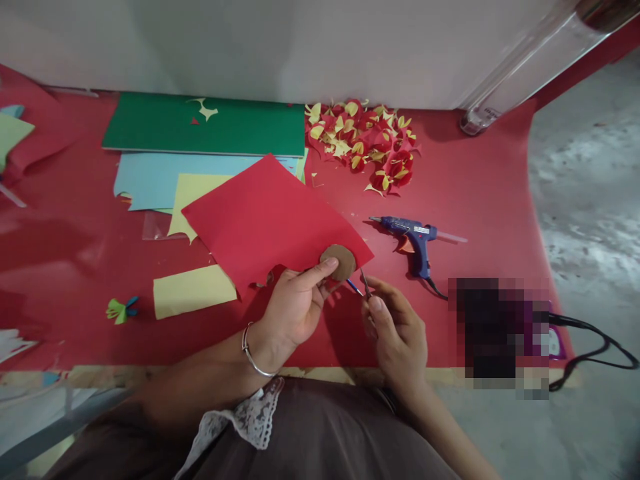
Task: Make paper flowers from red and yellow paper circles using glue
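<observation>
My left hand (300, 297) is closed on a large sheet of red paper (275, 220), its thumb pressing a round brown cardboard disc (343, 261) flat near the sheet's right corner. In my right hand (397, 327) is a small pair of scissors (366, 285), held by the handles with the fingers wrapped round them. The blades point up at the paper's edge just beside the disc. Part of the blades and the underside of the sheet are hidden. A thin blue pen-like thing (354, 287) shows between my hands.
A blue glue gun (417, 233) lies right of the paper, its cord running to a pixelated area. Behind are a heap of red and yellow cut pieces (367, 137), a green board (200, 127) and blue sheets (150, 180). A yellow strip (193, 293) and paper flower (120, 310) lie left.
</observation>
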Action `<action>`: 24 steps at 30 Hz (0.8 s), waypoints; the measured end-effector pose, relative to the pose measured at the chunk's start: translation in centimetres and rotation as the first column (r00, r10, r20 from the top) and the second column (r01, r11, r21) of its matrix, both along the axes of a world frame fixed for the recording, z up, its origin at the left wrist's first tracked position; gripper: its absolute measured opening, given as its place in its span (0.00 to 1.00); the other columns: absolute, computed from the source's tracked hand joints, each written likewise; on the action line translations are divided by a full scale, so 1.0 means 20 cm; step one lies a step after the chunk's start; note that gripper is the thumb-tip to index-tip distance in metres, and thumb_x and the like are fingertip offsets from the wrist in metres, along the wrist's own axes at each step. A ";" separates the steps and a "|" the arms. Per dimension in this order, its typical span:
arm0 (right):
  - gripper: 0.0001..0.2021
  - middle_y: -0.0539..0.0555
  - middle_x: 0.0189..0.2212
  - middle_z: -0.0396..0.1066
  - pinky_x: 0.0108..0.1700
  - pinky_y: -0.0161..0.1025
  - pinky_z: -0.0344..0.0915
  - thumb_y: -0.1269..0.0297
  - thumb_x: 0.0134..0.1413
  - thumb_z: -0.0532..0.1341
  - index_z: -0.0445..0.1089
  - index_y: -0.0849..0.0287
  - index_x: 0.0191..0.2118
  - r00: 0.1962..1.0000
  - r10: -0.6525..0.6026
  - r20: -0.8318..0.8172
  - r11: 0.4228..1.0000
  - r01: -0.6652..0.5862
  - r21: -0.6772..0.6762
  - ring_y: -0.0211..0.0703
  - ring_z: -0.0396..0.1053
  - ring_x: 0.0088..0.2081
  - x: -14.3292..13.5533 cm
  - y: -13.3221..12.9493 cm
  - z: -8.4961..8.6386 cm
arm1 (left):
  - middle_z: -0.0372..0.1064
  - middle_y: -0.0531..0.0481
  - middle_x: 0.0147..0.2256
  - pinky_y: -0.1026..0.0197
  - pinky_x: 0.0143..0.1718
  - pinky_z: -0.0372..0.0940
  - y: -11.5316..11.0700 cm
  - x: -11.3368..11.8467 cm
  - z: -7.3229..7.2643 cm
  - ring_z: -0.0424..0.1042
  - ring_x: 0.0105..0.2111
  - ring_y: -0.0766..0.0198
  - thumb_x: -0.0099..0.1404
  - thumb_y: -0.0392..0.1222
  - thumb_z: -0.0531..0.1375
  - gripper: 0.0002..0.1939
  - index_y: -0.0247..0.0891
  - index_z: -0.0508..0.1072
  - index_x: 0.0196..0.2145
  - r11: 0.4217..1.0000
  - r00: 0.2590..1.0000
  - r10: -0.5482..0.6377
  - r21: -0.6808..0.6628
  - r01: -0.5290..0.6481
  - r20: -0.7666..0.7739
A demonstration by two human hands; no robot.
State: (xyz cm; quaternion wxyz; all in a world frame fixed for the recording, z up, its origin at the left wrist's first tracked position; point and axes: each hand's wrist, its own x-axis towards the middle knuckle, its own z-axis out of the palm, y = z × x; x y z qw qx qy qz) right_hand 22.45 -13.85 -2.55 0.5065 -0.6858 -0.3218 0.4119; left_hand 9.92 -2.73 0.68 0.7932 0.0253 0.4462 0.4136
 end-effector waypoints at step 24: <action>0.21 0.46 0.24 0.64 0.20 0.31 0.55 0.45 0.66 0.67 0.78 0.56 0.53 0.978 -0.108 -0.178 0.993 0.114 0.020 0.32 0.58 0.20 -0.07 0.01 -0.02 | 0.83 0.45 0.29 0.55 0.46 0.75 -0.07 0.02 -0.03 0.82 0.36 0.56 0.41 0.41 0.83 0.18 0.31 0.84 0.27 0.996 1.000 -0.026 0.086 0.027 -0.018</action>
